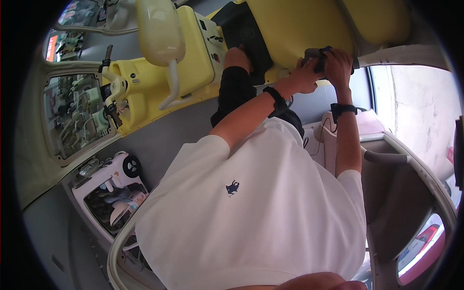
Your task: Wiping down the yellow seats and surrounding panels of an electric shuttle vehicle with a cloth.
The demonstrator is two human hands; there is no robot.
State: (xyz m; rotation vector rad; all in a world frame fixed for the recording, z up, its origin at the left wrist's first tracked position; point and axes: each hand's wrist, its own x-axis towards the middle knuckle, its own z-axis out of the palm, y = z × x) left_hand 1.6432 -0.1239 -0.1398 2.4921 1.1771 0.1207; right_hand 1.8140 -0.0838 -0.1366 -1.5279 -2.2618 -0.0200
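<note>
Both hands are together at the upper right, on a dark grey, rounded object (315, 54) with a blue part on top; its exact kind is hard to make out. My left hand (304, 77) grips its near side with bent fingers. Over its top and right side curl the fingers of my right hand (338, 65). The object is held by the near edge of a large smooth yellow panel (304, 24). Black bands circle both my wrists.
A black mat (246, 36) lies left of the yellow panel, with my bent leg (237, 60) beside it. Farther left are a yellow vehicle body with switches (210, 41) and a handlebar (113, 87). A pale pink vehicle (108, 188) stands lower left; a dark door panel (396, 193) is at right.
</note>
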